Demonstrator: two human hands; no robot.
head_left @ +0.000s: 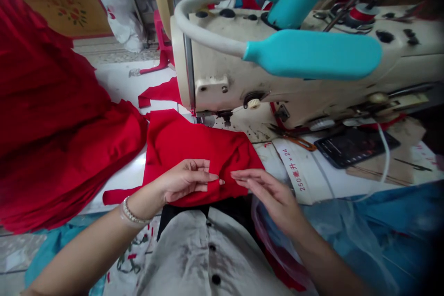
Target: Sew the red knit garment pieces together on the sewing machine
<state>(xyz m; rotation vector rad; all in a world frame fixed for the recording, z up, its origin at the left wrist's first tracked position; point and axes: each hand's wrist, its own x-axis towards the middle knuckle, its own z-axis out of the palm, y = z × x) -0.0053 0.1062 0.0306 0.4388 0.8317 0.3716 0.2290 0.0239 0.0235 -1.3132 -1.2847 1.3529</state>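
Note:
A red fabric piece (194, 141) lies in front of the sewing machine (229, 74), its far edge close to the presser foot (204, 119). My left hand (189, 180) is closed on the near part of this fabric, thumb on top and some fingertips hidden beneath the cloth. Over the fabric's right side is my right hand (274, 194), fingers stretched out toward the left hand and thumb a little apart from them. The right fingertips touch or nearly touch the cloth; I cannot tell which. A narrow red strip (120, 195) sticks out left of my left wrist.
A big heap of red fabric (62, 115) rises on the left. Orange-handled snips (300, 141) and a phone (357, 145) lie right of the machine. A turquoise lamp (315, 54) on a bent grey neck hangs before the machine head. Blue plastic (391, 226) is at lower right.

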